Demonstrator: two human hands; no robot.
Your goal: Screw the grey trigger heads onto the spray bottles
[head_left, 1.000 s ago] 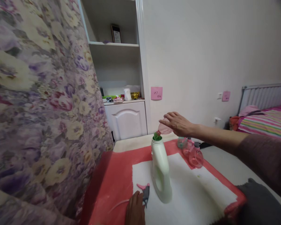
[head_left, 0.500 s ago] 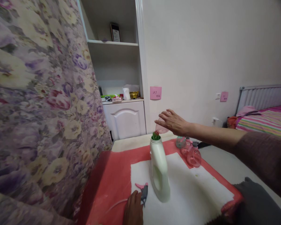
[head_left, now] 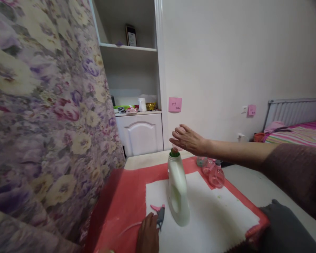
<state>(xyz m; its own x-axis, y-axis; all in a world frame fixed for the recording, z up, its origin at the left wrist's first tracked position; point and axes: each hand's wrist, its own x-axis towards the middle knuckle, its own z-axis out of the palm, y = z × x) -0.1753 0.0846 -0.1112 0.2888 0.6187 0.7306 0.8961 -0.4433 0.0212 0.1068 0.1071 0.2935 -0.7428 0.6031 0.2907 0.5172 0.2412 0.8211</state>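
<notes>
My right hand (head_left: 188, 140) holds a small clear pink bottle (head_left: 177, 147) tipped over, its neck down at the green-rimmed mouth of a pale green jug (head_left: 178, 193). The jug stands upright on white paper; my fingers cover much of the bottle. My left hand (head_left: 149, 232) lies on the table with fingers stretched out, beside a grey spray head (head_left: 160, 216) with a pink trigger. A thin clear tube (head_left: 130, 229) runs out to the left of my fingers. Whether they touch the spray head I cannot tell.
Several round clear bottles, among them a pink spray bottle (head_left: 216, 175), stand at the right back. Under the white paper (head_left: 213, 218) lies a red sheet (head_left: 131, 182). A floral curtain (head_left: 55, 123) hangs at the left, and dark grey cloth (head_left: 284, 225) lies front right.
My right hand and the pink bottle have shifted slightly left, with the bottle tipped more steeply over the jug's mouth. The left hand stays by the spray head; the view has shifted a little.
</notes>
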